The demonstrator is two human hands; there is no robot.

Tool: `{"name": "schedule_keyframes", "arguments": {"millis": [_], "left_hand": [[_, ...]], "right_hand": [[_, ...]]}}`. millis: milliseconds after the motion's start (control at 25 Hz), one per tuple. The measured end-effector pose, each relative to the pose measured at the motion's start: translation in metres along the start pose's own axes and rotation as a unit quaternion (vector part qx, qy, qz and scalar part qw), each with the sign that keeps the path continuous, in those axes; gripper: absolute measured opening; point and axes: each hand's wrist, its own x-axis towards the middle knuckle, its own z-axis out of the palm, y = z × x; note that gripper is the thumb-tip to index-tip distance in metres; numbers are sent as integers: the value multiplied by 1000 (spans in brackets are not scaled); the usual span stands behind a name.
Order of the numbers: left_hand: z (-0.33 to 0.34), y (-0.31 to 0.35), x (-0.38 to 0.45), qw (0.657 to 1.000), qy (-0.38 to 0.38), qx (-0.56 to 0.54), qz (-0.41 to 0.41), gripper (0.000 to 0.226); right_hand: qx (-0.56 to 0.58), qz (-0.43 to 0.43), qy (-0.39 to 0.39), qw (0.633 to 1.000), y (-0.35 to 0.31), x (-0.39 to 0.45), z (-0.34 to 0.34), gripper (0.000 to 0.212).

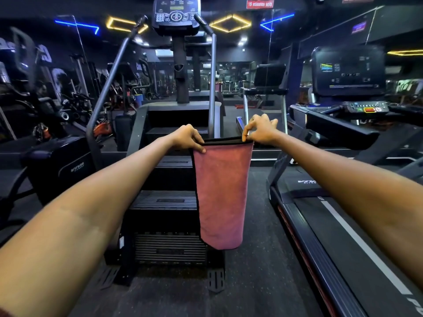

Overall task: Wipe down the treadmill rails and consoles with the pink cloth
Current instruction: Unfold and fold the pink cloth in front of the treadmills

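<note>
Pinching pink cloth (220,195) by both hands, treadmill (343,236) cut off right

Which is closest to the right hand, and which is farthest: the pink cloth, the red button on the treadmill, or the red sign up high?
1. pink cloth: pinched by the right hand, hanging below it.
2. red button: on the treadmill console, off to the right.
3. red sign: high up at the back.

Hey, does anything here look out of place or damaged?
Nothing stands out. Both hands, left hand and right hand, pinch the pink cloth by its top edge; it hangs straight between stair climber and treadmill.
</note>
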Motion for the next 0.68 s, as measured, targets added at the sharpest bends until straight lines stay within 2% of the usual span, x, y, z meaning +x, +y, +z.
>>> {"name": "schedule_keyframes", "arguments": {"millis": [80, 160, 240, 360, 400, 480, 560, 680], "left_hand": [[1, -2, -1, 1000, -7, 6, 3, 34], [2, -2, -1, 1000, -6, 12, 9, 30], [-3, 0, 1, 999, 31, -3, 14, 29], [-16, -1, 6, 995, 97, -33, 18, 27], [-17, 0, 6, 996, 81, -13, 24, 27], [-9, 0, 5, 999, 19, 21, 31, 27], [2, -2, 5, 999, 25, 1, 38, 30], [4, -3, 7, 998, 15, -29, 51, 32]], "right_hand": [[-141, -76, -66, 985, 3, -3, -2, 20], [-171, -91, -122, 973, 5, -4, -4, 39], [-135, -118, -85, 980, 0, -6, -9, 44], [-40, -152, 81, 984, 2, -6, -4, 28], [-25, -148, 78, 986, 4, -8, 2, 26], [-10, -123, 6, 992, 10, -9, 12, 29], [23, -85, 2, 996, 17, -6, 12, 33], [33, -83, -25, 996, 18, -6, 3, 41]]}}
